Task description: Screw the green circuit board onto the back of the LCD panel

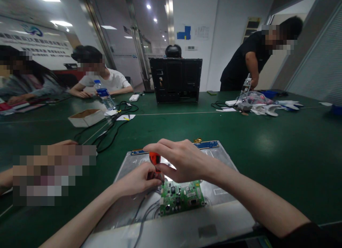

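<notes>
- In the head-camera view, a red-handled screwdriver (155, 158) stands nearly upright over the upper-left corner of a green circuit board (183, 200), its handle between the thumb and curled fingers of the right hand (183, 161).
- The left hand (143, 177) closes in from the side, thumb and fingers pinched around the screwdriver's lower part, just beneath the right thumb; the exact contact at the tip is too small to tell.
- The board lies below the right palm and just beside the left thumb, on the metal back of a display panel (221, 191).
- Gray cables (144, 219) curl at the board's left, below the left wrist.
- A narrow blue circuit strip (207, 145) runs along the panel's far edge, beyond the knuckles, on a green table (269, 148).
</notes>
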